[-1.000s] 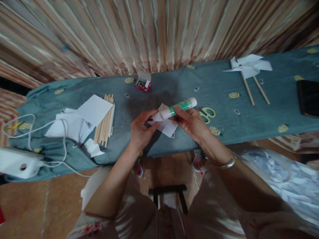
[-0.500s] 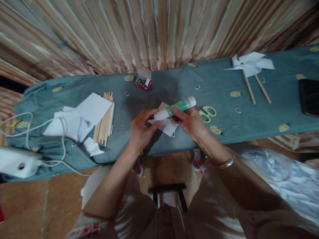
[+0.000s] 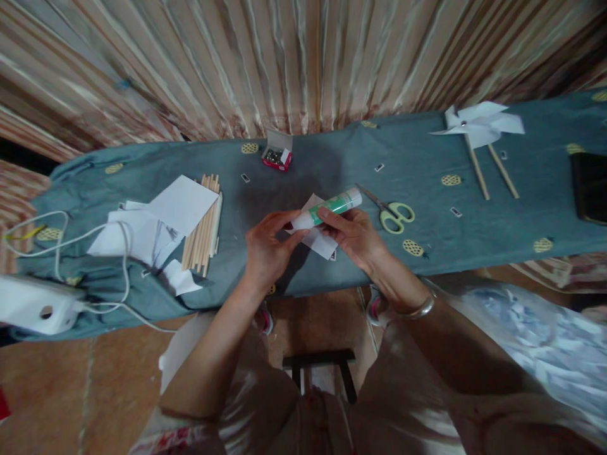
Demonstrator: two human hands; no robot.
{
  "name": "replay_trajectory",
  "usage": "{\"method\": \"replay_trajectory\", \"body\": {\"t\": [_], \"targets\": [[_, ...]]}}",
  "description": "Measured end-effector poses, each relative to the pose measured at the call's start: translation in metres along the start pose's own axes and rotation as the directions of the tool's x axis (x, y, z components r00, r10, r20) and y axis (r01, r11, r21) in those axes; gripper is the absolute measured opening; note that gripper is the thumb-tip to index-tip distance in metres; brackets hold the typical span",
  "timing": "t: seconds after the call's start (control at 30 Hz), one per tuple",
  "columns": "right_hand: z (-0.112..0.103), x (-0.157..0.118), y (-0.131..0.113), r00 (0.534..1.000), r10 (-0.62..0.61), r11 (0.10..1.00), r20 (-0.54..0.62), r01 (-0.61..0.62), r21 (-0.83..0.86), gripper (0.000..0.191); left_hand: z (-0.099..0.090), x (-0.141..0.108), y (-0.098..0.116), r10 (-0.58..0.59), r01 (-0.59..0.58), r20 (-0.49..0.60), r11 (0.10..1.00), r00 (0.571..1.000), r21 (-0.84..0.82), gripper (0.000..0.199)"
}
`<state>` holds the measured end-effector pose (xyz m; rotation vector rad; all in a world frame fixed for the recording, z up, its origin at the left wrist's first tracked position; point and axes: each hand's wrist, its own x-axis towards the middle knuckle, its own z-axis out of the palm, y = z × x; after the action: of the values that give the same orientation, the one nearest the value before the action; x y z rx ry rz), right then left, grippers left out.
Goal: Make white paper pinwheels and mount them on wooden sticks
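A green and white glue stick [image 3: 337,203] is held slantwise between my two hands. My left hand [image 3: 270,243] pinches its white left end between thumb and fingers. My right hand [image 3: 353,237] grips the green barrel, thumb on top. Beneath the glue stick a small white piece of paper [image 3: 320,244] lies on the cloth, partly hidden by it and my fingers. Just right of my right hand are scissors [image 3: 396,218] with light green handles, blades pointing up and left.
Left of my hands lie wooden sticks [image 3: 202,234] and white paper sheets [image 3: 183,205]. A red box of small metal pins [image 3: 277,159] stands open at the back. White pinwheels [image 3: 488,124] on sticks lie far right. A white device with a cable [image 3: 42,304] sits left.
The glue stick's right end has shifted left and slightly down, as has my right hand, uncovering the scissor blades. Both hands keep hold of it.
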<state>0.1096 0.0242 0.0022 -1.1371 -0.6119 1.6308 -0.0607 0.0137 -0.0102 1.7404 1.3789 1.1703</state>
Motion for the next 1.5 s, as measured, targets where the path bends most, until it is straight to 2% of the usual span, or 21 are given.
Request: {"method": "replay_trajectory", "body": {"t": [0.43, 0.6, 0.73, 0.83, 0.93, 1.03, 1.13, 1.23, 1.3, 1.37, 1.43, 1.5], "targets": [[0.013, 0.002, 0.009, 1.0, -0.013, 0.998, 0.02, 0.014, -0.067, 0.046, -0.012, -0.004, -0.008, -0.01, 0.01, 0.005, 1.0, 1.0, 0.009, 0.032], [0.019, 0.0, 0.016, 0.998, -0.008, 0.993, 0.06, 0.015, -0.121, 0.047, -0.014, -0.006, -0.006, -0.012, 0.012, -0.001, 1.0, 1.0, 0.009, 0.028], [0.012, 0.001, 0.012, 0.994, -0.059, 0.976, 0.093, 0.077, -0.204, 0.045, -0.022, 0.001, -0.016, -0.092, 0.093, -0.062, 0.996, 0.994, 0.004, 0.03], [-0.005, 0.003, 0.004, 0.981, -0.177, 0.932, 0.083, 0.194, -0.307, 0.038, -0.033, 0.01, -0.031, -0.134, 0.144, -0.143, 0.988, 0.981, 0.063, 0.03], [-0.026, 0.004, -0.001, 0.943, -0.322, 0.818, 0.09, 0.324, -0.476, 0.025, -0.044, 0.015, -0.046, -0.104, 0.15, -0.217, 0.967, 0.971, 0.208, 0.03], [-0.043, -0.001, -0.003, 0.895, -0.424, 0.638, 0.137, 0.402, -0.657, 0.017, -0.05, 0.016, -0.056, -0.074, 0.133, -0.205, 0.947, 0.976, 0.292, 0.03], [-0.055, -0.009, -0.003, 0.84, -0.444, 0.378, 0.311, 0.491, -0.785, 0.019, -0.053, 0.016, -0.058, -0.016, 0.068, -0.148, 0.932, 0.989, 0.355, 0.027], [-0.064, -0.017, -0.002, 0.777, -0.387, 0.184, 0.497, 0.593, -0.784, 0.028, -0.049, 0.013, -0.051, 0.146, -0.091, -0.101, 0.902, 0.984, 0.421, 0.04], [-0.068, -0.021, -0.001, 0.76, -0.36, 0.121, 0.542, 0.614, -0.78, 0.03, -0.04, 0.006, -0.042, 0.283, -0.241, -0.026, 0.859, 0.959, 0.452, 0.049], [-0.071, -0.023, 0.001, 0.757, -0.348, 0.088, 0.553, 0.613, -0.785, 0.031, -0.027, -0.004, -0.033, 0.382, -0.409, 0.152, 0.803, 0.912, 0.434, 0.042], [-0.073, -0.024, 0.002, 0.756, -0.335, 0.069, 0.562, 0.615, -0.786, 0.031, -0.014, -0.012, -0.026, 0.385, -0.479, 0.294, 0.782, 0.875, 0.4, 0.027], [-0.075, -0.025, 0.002, 0.754, -0.319, 0.055, 0.574, 0.62, -0.783, 0.031, -0.004, -0.017, -0.023, 0.359, -0.492, 0.37, 0.785, 0.857, 0.377, 0.019]]}}
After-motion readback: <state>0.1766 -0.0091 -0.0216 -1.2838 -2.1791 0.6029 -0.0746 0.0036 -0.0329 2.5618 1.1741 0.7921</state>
